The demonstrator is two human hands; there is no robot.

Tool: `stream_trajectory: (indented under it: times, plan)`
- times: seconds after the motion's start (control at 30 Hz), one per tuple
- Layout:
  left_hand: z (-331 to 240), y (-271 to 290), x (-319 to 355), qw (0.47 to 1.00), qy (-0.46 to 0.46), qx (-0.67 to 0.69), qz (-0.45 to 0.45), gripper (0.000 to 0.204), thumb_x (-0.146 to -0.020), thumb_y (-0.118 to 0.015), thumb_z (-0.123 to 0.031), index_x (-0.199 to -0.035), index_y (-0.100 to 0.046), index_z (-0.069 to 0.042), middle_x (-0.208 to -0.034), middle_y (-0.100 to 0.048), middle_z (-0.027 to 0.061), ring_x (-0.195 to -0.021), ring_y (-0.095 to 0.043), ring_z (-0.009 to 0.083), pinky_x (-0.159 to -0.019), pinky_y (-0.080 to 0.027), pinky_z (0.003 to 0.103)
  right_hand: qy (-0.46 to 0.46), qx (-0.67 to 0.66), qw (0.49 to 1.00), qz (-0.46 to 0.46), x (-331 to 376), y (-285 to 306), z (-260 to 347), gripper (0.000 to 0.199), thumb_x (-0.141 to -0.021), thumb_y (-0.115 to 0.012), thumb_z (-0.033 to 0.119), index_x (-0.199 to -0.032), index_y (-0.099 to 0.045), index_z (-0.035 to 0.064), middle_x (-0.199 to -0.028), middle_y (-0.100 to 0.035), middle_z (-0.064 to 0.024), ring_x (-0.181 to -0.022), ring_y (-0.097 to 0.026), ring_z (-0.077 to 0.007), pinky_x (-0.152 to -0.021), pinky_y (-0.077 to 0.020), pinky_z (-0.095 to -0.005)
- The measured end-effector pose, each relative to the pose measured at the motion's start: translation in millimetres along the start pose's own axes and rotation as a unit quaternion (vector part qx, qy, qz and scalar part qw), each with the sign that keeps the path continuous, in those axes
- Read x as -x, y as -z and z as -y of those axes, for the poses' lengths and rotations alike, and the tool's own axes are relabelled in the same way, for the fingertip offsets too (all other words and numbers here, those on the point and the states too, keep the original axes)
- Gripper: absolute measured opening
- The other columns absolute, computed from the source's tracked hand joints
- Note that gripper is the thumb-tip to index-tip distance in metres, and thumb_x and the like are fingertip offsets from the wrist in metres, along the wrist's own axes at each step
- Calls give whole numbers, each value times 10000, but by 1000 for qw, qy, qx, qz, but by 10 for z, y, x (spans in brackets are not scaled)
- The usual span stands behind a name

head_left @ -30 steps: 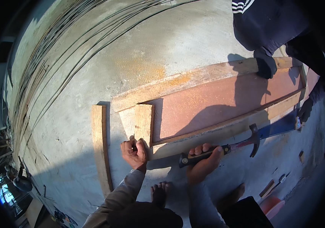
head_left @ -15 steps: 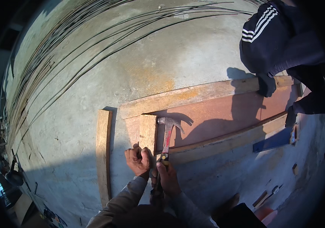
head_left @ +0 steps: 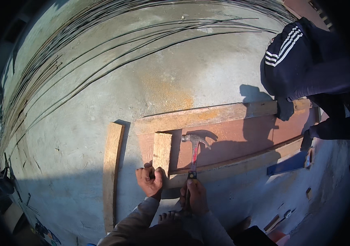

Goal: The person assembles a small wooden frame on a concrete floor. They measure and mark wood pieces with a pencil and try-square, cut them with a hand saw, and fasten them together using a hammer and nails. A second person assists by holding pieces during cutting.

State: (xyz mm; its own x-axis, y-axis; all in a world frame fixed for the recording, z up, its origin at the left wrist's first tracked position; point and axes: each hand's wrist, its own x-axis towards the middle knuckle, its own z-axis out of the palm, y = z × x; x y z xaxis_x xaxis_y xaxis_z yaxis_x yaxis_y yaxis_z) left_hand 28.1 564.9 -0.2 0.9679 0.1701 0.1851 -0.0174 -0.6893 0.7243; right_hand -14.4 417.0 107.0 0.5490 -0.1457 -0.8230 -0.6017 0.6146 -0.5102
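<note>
A short wooden block (head_left: 162,149) stands across the left end of a reddish panel (head_left: 224,133) lined with long boards. My left hand (head_left: 149,180) is closed around the block's near end, thumb on top. Just right of it, my right hand (head_left: 194,196) grips the handle of a claw hammer (head_left: 194,155). The hammer's head is up over the panel, a short gap to the right of the block, with its claw pointing right. Its shadow falls on the panel.
A loose board (head_left: 112,176) lies at left. The far board (head_left: 203,117) and near board (head_left: 232,162) flank the panel. At right a co-worker in dark clothes (head_left: 306,61) rests gloved hands on both boards. A blue handsaw (head_left: 287,164) lies close by. Long steel rods (head_left: 101,61) curve across the far floor.
The hammer and my right hand have moved right, so the head has gone from beside the block's edge to a gap away. My left hand keeps its grip; the view has shifted slightly.
</note>
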Motion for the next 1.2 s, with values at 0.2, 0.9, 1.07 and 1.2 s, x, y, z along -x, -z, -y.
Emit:
stream_trajectory:
  times: [0.2, 0.9, 1.07, 1.2]
  plan:
    - [-37, 25, 23, 1000, 8, 3, -9, 191, -785, -741, -165, -782, -571, -77, -750, -525, 101, -732, -481, 312, -659, -413, 431, 114, -207, 966, -99, 21, 81, 4, 319, -1048, -503, 368, -903, -462, 87, -739, -538, -33, -514, -544, -143, -488, -465, -319]
    - [-189, 59, 0, 998, 50, 32, -26, 202, -735, -744, -121, -741, -553, -56, -735, -503, 104, -741, -476, 302, -655, -409, 423, -32, -74, 996, -27, 81, -106, -173, 283, -1039, -521, 359, -939, -471, 99, -704, -548, -57, -492, -551, -172, -438, -463, -328]
    - [-154, 46, -19, 999, 37, 12, -37, 195, -738, -731, -93, -735, -540, -56, -727, -493, 111, -741, -472, 312, -650, -404, 427, 14, 110, 993, 38, 118, 7, -19, 227, -1051, -506, 294, -984, -482, 79, -676, -564, -49, -482, -557, -144, -434, -468, -318]
    - [-143, 35, -11, 998, 51, 11, -31, 195, -737, -739, -100, -741, -548, -61, -732, -507, 109, -747, -481, 330, -647, -409, 439, 188, 403, 895, 32, 116, 202, 250, 180, -1001, -563, 192, -1039, -513, 24, -705, -621, -108, -509, -596, -157, -492, -490, -337]
